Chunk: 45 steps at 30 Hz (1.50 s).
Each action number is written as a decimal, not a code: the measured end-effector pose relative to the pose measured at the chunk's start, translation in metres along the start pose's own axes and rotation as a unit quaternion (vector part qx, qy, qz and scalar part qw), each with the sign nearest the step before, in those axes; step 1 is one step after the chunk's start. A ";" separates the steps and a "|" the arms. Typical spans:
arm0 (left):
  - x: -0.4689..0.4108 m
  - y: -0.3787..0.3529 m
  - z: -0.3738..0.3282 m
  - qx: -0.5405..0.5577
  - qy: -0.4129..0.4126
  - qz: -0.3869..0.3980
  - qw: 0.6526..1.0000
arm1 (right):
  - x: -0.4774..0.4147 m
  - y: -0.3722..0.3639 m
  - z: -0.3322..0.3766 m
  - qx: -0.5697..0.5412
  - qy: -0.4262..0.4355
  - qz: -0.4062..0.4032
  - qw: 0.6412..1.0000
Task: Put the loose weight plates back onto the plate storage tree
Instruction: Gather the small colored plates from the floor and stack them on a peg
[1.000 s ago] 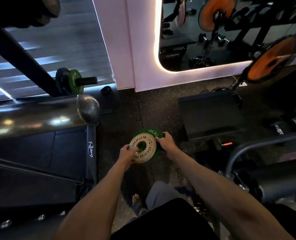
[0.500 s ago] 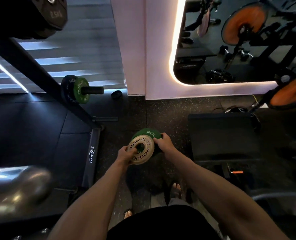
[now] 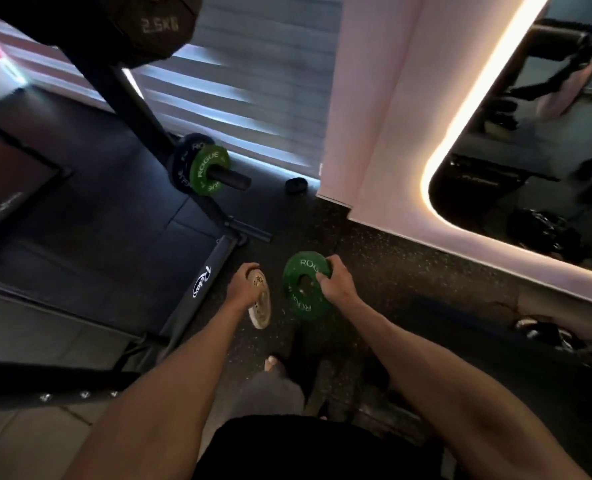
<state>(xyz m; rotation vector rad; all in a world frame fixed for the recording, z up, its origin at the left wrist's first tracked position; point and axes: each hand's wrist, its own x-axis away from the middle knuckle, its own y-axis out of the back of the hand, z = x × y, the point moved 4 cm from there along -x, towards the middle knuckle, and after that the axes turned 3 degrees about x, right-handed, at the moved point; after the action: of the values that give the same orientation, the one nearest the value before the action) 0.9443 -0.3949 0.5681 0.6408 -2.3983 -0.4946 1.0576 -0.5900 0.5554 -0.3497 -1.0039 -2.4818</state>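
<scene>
ROGUE on held green plate (image 3: 301,289); 2.5KG on black plate (image 3: 159,26).

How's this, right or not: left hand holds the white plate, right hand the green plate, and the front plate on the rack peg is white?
Not quite. In the head view the front plate on the rack peg is green, not white, with a dark plate behind it. The rest holds: left hand grips the white plate, right hand the green plate.

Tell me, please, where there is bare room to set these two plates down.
Free: the peg beyond its green plate, and speckled floor between rack foot and pink wall. Crowded: black disc at the wall corner, clutter lower right.
</scene>
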 end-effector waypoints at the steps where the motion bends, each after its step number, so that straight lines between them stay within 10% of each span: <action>1: -0.008 -0.001 -0.003 -0.015 -0.008 0.000 1.000 | -0.013 -0.001 0.007 0.010 0.013 0.011 1.000; 14: -0.126 0.023 -0.027 0.026 0.063 0.061 0.996 | -0.155 -0.027 0.116 0.112 0.171 0.210 0.956; 30: -0.213 0.069 -0.065 0.043 0.157 -0.110 0.980 | -0.294 -0.042 0.231 0.191 0.353 0.275 0.873; 45: -0.232 0.045 -0.084 0.141 0.270 -0.287 0.908 | -0.348 -0.076 0.271 0.292 0.543 0.334 0.713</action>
<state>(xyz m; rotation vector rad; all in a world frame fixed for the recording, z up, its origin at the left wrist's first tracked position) 1.1461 -0.2470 0.5477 1.4267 -1.7392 -0.1567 1.3427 -0.2446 0.5670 0.7606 -0.8034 -1.1826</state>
